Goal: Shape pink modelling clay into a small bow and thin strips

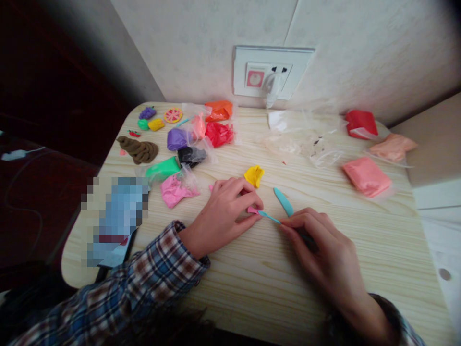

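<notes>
My left hand (225, 216) rests on the wooden table (252, 283) with its fingers curled, pinching a small pink piece of clay (252, 209). My right hand (320, 245) is closed on a thin teal modelling tool (269, 216), whose tip touches the pink piece. A second, broader teal tool (284, 201) lies on the table just above the right hand. A yellow lump of clay (254, 175) sits just beyond the left hand's fingers.
Bags of coloured clay lie at the back left: pink (175, 190), green (163, 168), black (190, 154), purple (177, 138), red (219, 133), orange (219, 110). Small clay models (139, 150) stand at the far left. More pink and red packs (366, 176) lie right. A wall socket (268, 72) is behind.
</notes>
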Tool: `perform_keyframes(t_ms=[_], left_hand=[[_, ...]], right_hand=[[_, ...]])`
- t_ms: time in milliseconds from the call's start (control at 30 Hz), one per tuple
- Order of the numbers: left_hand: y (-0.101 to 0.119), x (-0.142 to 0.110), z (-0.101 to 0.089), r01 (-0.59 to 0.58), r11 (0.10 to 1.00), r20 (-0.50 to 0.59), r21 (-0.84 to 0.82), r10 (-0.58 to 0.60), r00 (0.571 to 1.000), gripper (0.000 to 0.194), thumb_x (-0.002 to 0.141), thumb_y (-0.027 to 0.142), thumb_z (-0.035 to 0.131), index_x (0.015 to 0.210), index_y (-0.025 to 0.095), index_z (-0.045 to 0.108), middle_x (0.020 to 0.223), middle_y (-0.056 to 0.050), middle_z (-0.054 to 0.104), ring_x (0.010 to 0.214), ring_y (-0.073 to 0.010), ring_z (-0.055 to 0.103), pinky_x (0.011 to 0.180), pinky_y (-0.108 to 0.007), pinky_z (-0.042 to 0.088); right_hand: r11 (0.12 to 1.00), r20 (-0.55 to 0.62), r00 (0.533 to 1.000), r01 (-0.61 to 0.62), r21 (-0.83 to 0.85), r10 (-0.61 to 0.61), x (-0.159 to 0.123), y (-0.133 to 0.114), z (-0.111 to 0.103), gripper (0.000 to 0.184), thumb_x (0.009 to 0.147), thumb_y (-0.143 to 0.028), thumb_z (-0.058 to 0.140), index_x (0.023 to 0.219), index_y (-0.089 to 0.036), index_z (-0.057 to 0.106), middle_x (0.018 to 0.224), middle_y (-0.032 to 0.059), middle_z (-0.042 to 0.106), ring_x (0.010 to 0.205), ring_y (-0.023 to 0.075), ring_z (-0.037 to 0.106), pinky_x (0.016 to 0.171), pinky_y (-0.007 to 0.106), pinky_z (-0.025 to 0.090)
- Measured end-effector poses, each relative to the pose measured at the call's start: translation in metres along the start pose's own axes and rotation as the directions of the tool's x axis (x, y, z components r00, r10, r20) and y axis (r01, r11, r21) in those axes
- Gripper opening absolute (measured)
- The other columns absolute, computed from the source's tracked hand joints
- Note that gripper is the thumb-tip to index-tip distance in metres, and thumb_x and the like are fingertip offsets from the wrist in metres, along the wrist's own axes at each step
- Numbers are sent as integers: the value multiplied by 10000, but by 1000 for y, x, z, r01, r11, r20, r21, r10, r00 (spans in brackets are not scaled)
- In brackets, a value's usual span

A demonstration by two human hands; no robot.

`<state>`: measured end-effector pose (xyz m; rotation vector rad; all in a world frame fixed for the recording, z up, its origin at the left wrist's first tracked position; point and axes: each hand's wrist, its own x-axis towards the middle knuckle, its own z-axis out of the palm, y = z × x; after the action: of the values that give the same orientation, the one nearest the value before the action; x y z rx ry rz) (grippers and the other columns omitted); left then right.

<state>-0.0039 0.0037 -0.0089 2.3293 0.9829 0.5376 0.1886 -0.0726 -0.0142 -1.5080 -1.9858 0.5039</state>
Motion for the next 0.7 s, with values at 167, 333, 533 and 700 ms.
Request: perform_keyframes(t_ms=[167, 333, 533, 700], left_hand=[[0, 0, -1, 4, 1000, 4, -1, -4, 1000, 20, 850, 218, 612, 862, 202, 616, 958, -14, 576, 976, -182, 510, 832, -331, 313], [-1, 1, -2, -3, 1000, 24, -11, 3, 1000, 49, 857, 241, 612, 889, 204, 621, 974, -18, 577, 990, -186, 511, 841, -333, 318], [-1, 1, -3, 10, 1000, 40, -5, -10, 999, 52, 861, 248, 607, 888, 208, 626, 985, -24, 586, 996, -189, 511, 848, -337, 316], [-2, 0, -2, 3, 1000, 36, 0, -3, 999, 47, 860, 248, 608, 879, 207, 623, 979, -23, 583, 997, -191, 512, 847, -338, 319]], right_hand=[[999, 2, 1000, 19, -34, -19, 2, 0, -1, 89, 888, -165, 508, 832, -218, 552, 753, -3, 614, 713, 142, 550, 649, 284, 411], [995, -1, 999, 43, -92, -43, 6, 0, -2, 84, 892, -168, 515, 842, -227, 549, 763, -13, 629, 700, 137, 556, 663, 295, 391], [992, -7, 999, 49, -120, -50, 8, 1, -1, 94, 896, -162, 511, 833, -226, 540, 772, -12, 623, 701, 136, 543, 675, 297, 377], [984, -2, 996, 83, -155, -85, 9, 2, 1, 88, 889, -150, 520, 827, -211, 535, 757, -3, 612, 691, 138, 538, 670, 300, 370]])
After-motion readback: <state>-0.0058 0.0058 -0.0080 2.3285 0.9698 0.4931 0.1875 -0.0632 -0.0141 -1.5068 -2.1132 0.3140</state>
